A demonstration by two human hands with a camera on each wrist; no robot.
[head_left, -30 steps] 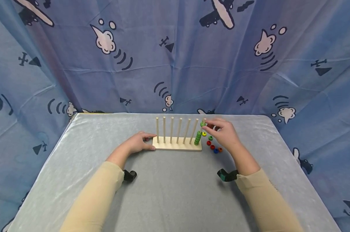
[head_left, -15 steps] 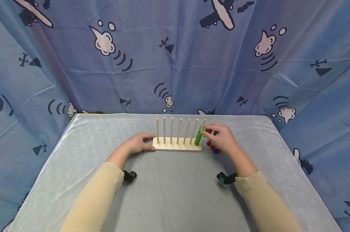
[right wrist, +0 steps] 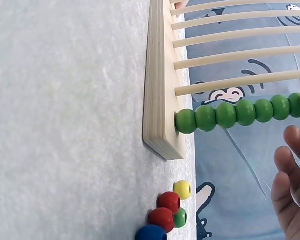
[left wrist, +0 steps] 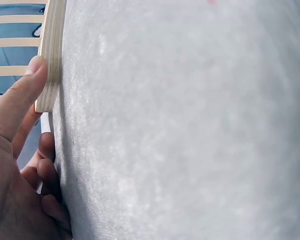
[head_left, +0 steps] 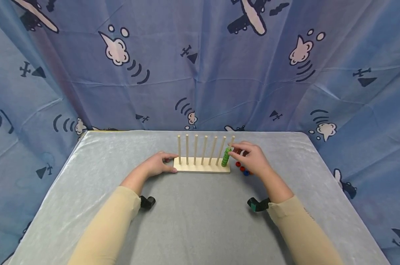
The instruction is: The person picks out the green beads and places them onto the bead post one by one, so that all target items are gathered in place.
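Observation:
A pale wooden peg stand (head_left: 200,168) with a row of upright pegs is on the table. My left hand (head_left: 156,164) holds the left end of its base, thumb on the front edge in the left wrist view. Green beads (right wrist: 225,116) are threaded in a stack on the rightmost peg, the lowest one at the base. At the top of this stack my right hand (head_left: 253,158) pinches the uppermost green bead (right wrist: 296,105) on the peg. The other pegs carry no beads.
Loose beads lie right of the stand, partly hidden by the right hand in the head view: a yellow bead (right wrist: 182,189), a green bead (right wrist: 180,218), red beads (right wrist: 161,219) and a blue bead (right wrist: 151,233). A patterned blue curtain (head_left: 200,73) hangs behind the table.
My right hand has moved down the rightmost peg, bringing the green bead from near the peg's tip onto the stack. My left hand has stayed at the base.

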